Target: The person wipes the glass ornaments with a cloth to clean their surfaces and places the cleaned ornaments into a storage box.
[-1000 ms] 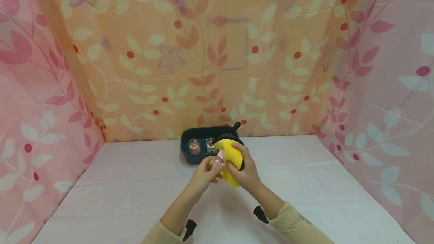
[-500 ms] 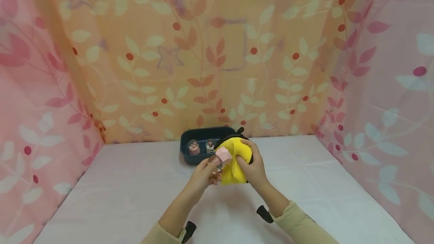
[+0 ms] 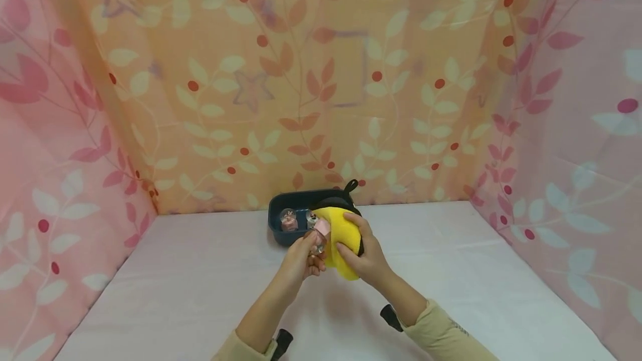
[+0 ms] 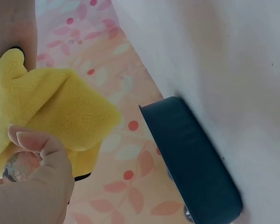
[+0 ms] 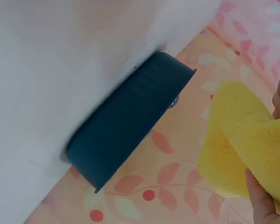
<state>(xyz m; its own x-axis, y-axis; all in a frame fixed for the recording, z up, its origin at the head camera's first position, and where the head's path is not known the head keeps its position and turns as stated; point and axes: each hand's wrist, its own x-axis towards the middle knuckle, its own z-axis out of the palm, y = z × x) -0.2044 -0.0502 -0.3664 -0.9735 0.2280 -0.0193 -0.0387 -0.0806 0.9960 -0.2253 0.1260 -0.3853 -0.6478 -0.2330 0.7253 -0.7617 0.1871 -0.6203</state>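
In the head view my left hand [image 3: 297, 263] pinches a small snow globe [image 3: 321, 228] between thumb and fingers, its pink base tipped upward. The left wrist view shows its clear dome [image 4: 19, 167] among the fingers. My right hand [image 3: 370, 254] grips a yellow fleecy cloth [image 3: 345, 233] with a black back and a black hanging loop [image 3: 351, 185]. The bunched cloth comes right up beside the globe. From the right wrist, the cloth [image 5: 233, 144] hangs in folds, with a thumb and fingers at its right side.
Just beyond the hands, a dark blue rectangular box [image 3: 287, 240] stands on the white tabletop [image 3: 200, 288]. Inside are a pinkish snow globe [image 3: 288, 220] and another globe [image 3: 311, 220], partly covered by the cloth. Patterned curtains [image 3: 210, 116] enclose the back and sides.
The globe has turned in my left hand, so its pink base now points up. The cloth drew off to the right, then came back against the globe. The box stays put.
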